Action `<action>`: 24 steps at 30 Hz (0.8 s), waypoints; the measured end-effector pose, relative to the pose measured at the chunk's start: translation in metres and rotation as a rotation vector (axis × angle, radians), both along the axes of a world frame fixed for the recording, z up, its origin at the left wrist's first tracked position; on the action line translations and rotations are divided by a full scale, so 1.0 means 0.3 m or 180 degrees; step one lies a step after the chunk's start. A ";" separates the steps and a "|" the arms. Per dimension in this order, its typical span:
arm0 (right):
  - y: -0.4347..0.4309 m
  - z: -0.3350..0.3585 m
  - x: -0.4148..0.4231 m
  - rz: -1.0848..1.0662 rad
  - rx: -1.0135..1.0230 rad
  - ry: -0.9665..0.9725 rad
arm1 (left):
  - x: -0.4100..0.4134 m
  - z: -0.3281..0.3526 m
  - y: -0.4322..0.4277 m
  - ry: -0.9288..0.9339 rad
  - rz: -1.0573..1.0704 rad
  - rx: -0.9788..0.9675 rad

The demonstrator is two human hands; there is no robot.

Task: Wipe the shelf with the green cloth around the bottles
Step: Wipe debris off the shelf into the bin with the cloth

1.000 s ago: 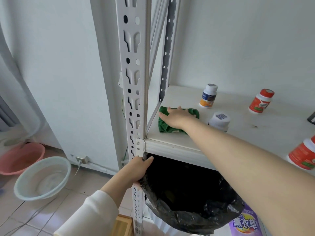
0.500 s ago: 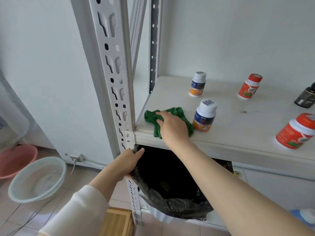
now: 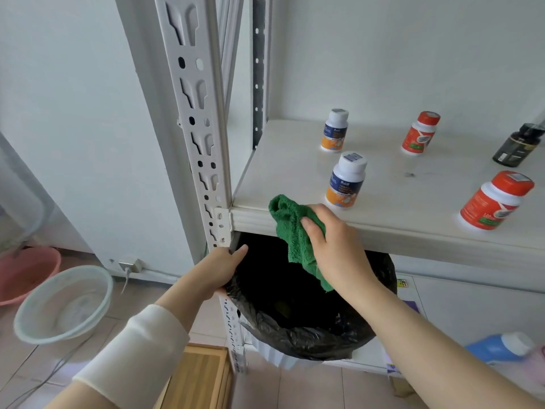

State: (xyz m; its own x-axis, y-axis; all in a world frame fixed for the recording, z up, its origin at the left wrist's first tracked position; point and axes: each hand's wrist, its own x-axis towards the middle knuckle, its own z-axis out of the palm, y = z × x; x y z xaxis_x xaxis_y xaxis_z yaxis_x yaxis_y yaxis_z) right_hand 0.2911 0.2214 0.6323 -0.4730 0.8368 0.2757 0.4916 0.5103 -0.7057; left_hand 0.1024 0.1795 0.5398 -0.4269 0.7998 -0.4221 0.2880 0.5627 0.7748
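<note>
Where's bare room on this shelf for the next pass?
Bare: on the white shelf, the left strip between the dark perforated upright and the rear blue-and-orange bottle; the middle, between the front blue-and-orange bottle and the front red bottle. Crowded: far right, around the dark bottle.

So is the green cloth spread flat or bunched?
Bunched: the right hand grips the green cloth at the front edge of the shelf, its loose end hanging off.

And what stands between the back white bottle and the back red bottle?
Nothing. The head view shows bare shelf between back white bottle and back red bottle.
</note>
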 end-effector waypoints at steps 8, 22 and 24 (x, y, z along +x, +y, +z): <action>0.011 -0.020 0.140 -0.0024 -0.0677 -0.0103 | 0.053 -0.023 -0.001 -0.0187 -0.0201 -0.0033; 0.241 0.282 0.391 -0.0235 -0.1217 0.0982 | 0.332 0.009 0.138 -0.0204 -0.0372 -0.0047; 0.334 0.360 0.419 -0.0192 -0.0948 0.0891 | 0.365 0.016 0.154 -0.0252 -0.0352 -0.0062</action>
State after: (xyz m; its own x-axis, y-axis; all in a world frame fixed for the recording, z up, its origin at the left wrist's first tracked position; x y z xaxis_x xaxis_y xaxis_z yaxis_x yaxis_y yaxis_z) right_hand 0.4168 0.3217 0.7403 -0.3618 0.9234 0.1284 0.2823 0.2398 -0.9289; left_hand 0.2119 0.2256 0.5445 -0.3014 0.8314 -0.4668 0.2876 0.5461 0.7868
